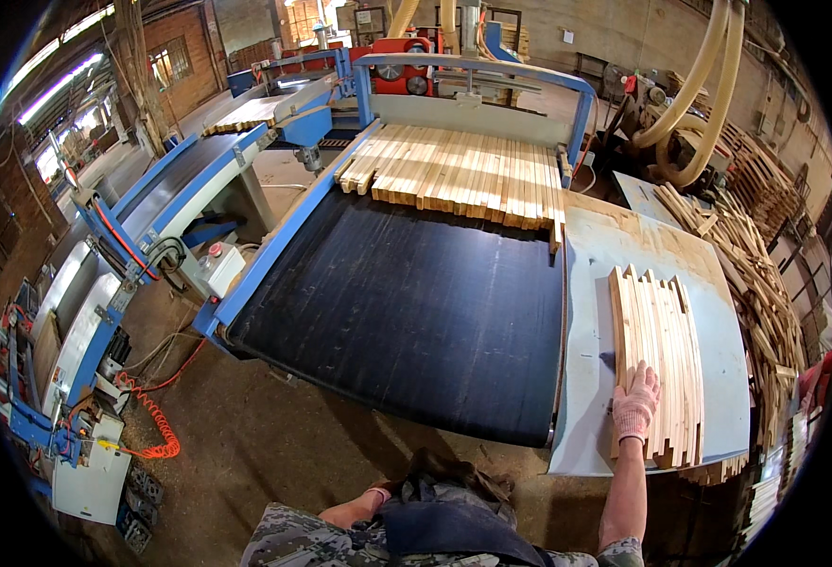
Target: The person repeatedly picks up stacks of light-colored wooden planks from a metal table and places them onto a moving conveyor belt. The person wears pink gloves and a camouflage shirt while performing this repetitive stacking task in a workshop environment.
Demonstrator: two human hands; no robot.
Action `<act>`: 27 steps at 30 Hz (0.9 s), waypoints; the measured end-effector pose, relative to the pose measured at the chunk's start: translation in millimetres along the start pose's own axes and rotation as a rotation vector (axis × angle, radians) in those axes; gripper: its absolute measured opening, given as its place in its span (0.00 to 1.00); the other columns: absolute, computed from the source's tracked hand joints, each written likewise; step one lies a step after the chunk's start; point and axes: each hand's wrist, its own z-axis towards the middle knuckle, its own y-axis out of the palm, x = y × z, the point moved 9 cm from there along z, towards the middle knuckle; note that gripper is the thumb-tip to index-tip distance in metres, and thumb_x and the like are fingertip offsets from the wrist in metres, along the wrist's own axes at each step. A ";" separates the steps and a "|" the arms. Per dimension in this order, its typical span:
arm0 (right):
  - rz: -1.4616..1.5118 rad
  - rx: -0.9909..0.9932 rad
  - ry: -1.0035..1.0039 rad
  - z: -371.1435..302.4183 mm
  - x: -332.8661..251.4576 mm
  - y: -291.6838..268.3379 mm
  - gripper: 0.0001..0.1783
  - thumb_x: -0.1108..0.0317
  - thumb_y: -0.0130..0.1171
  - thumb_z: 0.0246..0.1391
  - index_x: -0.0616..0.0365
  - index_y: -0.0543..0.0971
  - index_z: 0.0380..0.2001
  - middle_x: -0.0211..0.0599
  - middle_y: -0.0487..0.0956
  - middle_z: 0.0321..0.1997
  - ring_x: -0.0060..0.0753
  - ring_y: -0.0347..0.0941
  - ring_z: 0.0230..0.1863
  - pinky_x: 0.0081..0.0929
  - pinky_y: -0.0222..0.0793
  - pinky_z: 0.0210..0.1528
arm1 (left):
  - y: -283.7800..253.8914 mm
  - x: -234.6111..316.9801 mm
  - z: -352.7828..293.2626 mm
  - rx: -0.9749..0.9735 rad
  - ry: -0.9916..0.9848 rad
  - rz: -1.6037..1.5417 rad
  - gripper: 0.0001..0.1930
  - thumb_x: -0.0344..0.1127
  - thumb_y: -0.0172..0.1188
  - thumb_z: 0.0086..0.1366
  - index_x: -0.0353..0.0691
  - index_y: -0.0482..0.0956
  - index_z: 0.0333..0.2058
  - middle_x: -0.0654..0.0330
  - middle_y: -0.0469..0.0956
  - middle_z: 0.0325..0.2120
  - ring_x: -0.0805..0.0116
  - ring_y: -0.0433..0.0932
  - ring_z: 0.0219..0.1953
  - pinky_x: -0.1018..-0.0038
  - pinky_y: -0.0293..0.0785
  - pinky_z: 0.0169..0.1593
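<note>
My right hand [636, 401], in a pinkish knit glove, lies flat on a stack of pale wooden strips [667, 326]. Its fingers are stretched out along the wood, over the left part of the stack. Beneath the strips is a light blue-grey side table [586, 283], and their ends are uneven. Close to my body, my left hand [378, 493] shows only a bit of glove at the wrist; dark clothing hides its fingers. Farther off, a row of wooden strips [463, 175] lies side by side across the far end of a black conveyor belt [397, 302].
A blue frame [477, 64] spans the conveyor's far end. Another conveyor [175, 189] runs along the left, with a coiled orange air hose [156, 416] near the floor. Piled scrap wood [742, 283] borders the table's right side. Thick yellowish hoses [695, 104] hang at back right.
</note>
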 end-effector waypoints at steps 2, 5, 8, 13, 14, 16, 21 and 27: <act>-0.002 -0.013 0.006 -1.4 -3.8 -2.7 0.48 0.62 0.68 0.60 0.50 0.60 0.81 0.48 0.61 0.83 0.51 0.53 0.84 0.44 0.51 0.84 | 2.4 -8.3 5.6 0.063 -0.163 -0.147 0.30 0.62 0.48 0.79 0.52 0.80 0.68 0.57 0.78 0.67 0.54 0.76 0.68 0.61 0.71 0.66; -0.003 -0.014 0.014 2.4 2.6 3.0 0.48 0.62 0.69 0.60 0.49 0.60 0.81 0.48 0.61 0.83 0.51 0.53 0.84 0.44 0.52 0.84 | 2.8 -3.6 5.1 0.091 -0.188 -0.266 0.30 0.62 0.48 0.78 0.51 0.81 0.67 0.58 0.79 0.67 0.54 0.77 0.66 0.61 0.72 0.65; -0.027 0.006 0.004 4.8 6.9 6.9 0.48 0.62 0.69 0.60 0.48 0.60 0.81 0.47 0.61 0.83 0.51 0.53 0.84 0.45 0.54 0.83 | 5.4 5.0 3.6 0.082 -0.100 -0.346 0.31 0.62 0.48 0.78 0.49 0.82 0.66 0.58 0.80 0.65 0.55 0.78 0.65 0.62 0.72 0.64; -0.026 0.003 0.006 3.7 2.9 5.6 0.49 0.62 0.70 0.59 0.48 0.60 0.80 0.46 0.62 0.83 0.51 0.54 0.83 0.45 0.55 0.83 | 4.4 -4.7 3.4 0.078 -0.103 -0.205 0.31 0.62 0.48 0.78 0.48 0.83 0.64 0.59 0.82 0.64 0.56 0.80 0.63 0.61 0.74 0.62; -0.023 0.007 0.002 3.5 3.2 6.3 0.48 0.62 0.70 0.59 0.48 0.60 0.80 0.46 0.62 0.83 0.51 0.54 0.83 0.45 0.55 0.83 | 4.6 -7.5 3.4 0.074 -0.101 -0.183 0.31 0.62 0.48 0.78 0.48 0.83 0.64 0.59 0.82 0.64 0.56 0.80 0.63 0.60 0.74 0.62; -0.020 0.017 -0.001 3.2 4.4 6.0 0.48 0.62 0.70 0.59 0.48 0.61 0.80 0.46 0.62 0.83 0.51 0.54 0.83 0.45 0.55 0.83 | 4.8 -9.5 3.3 0.066 -0.094 -0.141 0.31 0.62 0.47 0.78 0.49 0.83 0.64 0.59 0.82 0.63 0.56 0.80 0.63 0.60 0.74 0.62; -0.016 0.026 -0.009 2.9 4.6 5.2 0.48 0.62 0.70 0.59 0.49 0.61 0.80 0.47 0.62 0.82 0.52 0.55 0.83 0.45 0.55 0.83 | 5.4 -10.5 3.1 0.054 -0.082 -0.080 0.32 0.64 0.46 0.77 0.50 0.84 0.63 0.58 0.82 0.63 0.55 0.80 0.62 0.59 0.75 0.61; 0.000 0.005 0.005 2.2 1.4 1.9 0.49 0.62 0.70 0.59 0.51 0.60 0.80 0.49 0.62 0.82 0.52 0.54 0.83 0.43 0.48 0.85 | 2.7 -8.9 2.7 0.057 -0.053 -0.014 0.32 0.65 0.44 0.77 0.52 0.84 0.62 0.57 0.82 0.63 0.53 0.81 0.62 0.58 0.75 0.60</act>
